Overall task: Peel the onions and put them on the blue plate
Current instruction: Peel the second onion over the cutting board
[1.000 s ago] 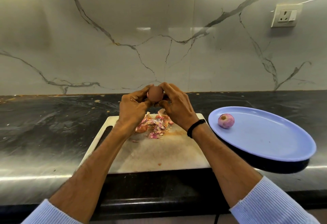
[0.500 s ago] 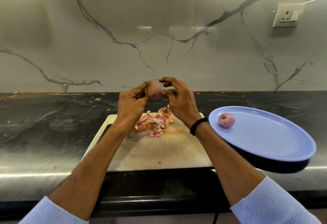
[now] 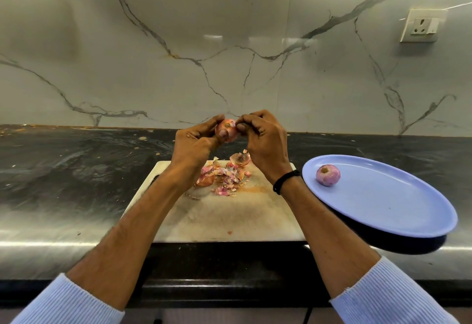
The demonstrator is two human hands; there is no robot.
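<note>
A small pink onion [image 3: 228,129] with some skin on it is held up above the far edge of the cutting board [image 3: 224,216]. My left hand [image 3: 195,147] grips it, thumb pressed on its front. My right hand [image 3: 263,142] pinches at the onion's top right side with thumb and fingertips. A pile of pink and brown onion peels [image 3: 224,174] lies on the board below the hands. On the blue plate [image 3: 388,201] at the right, a peeled purple onion [image 3: 327,175] sits near the plate's left rim.
The board lies on a dark stone counter [image 3: 76,175] whose front edge runs across the lower view. A marble wall stands behind, with a white wall socket [image 3: 421,26] at the upper right. The plate overhangs the counter's front edge slightly.
The onion has been turned between my hands so that its end faces me. My right fingers, spread apart half a second ago, have closed back onto the onion's top.
</note>
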